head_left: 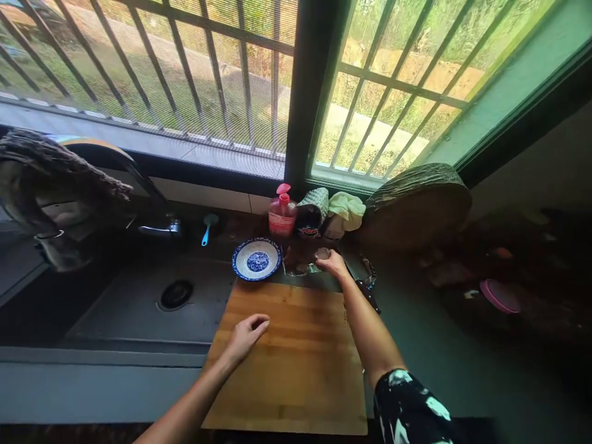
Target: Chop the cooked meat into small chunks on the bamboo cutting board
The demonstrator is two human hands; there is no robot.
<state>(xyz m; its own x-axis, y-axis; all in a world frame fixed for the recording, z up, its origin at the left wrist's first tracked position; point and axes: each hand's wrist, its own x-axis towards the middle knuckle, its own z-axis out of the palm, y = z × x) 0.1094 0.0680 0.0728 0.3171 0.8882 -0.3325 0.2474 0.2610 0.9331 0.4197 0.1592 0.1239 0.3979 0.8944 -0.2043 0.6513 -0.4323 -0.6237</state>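
Observation:
A wooden cutting board [296,364] lies on the dark counter, partly over the sink's right edge. My left hand [247,336] rests flat on the board's left part, fingers loosely together, holding nothing. My right hand [332,263] reaches past the board's far edge and is closed around a small brownish object [322,253] that is too small to identify. Under that hand sits a clear glass bowl [300,266]. A blue and white patterned bowl [257,259] stands just left of it.
A dark sink [139,302] with a drain and a tap [160,229] fills the left. A red soap bottle [282,216], cloths and a round wooden block [414,206] stand at the barred window. A knife [365,290] lies right of the board. A pink lid [499,296] lies at the far right.

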